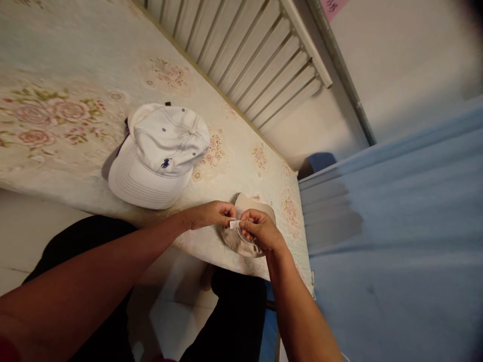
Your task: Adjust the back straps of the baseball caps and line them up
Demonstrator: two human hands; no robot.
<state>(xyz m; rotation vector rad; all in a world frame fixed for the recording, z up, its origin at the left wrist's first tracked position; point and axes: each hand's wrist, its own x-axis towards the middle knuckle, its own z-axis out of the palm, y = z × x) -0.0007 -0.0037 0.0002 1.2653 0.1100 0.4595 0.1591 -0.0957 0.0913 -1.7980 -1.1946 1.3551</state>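
Observation:
Over the near edge of the table, my left hand (pixel 217 213) and my right hand (pixel 260 229) meet, both with fingers pinched. Between their fingertips is a small white label (pixel 234 224) with faint print. Below them a beige cap (pixel 241 245) lies on the flowered cloth, its brim pointing away and partly covered by my right hand. Whether the label is joined to this cap I cannot tell. To the left, apart from both hands, sits a white cap (pixel 166 146) with a dark blue horse-rider emblem, its brim towards me.
A flowered tablecloth (pixel 113 65) covers the surface. Metal bars (pixel 234 55) run along its far edge. A blue curtain (pixel 385 241) hangs on the right, with a blue object (pixel 320 162) behind its top edge. My dark-trousered legs (pixel 230 322) are below the near edge.

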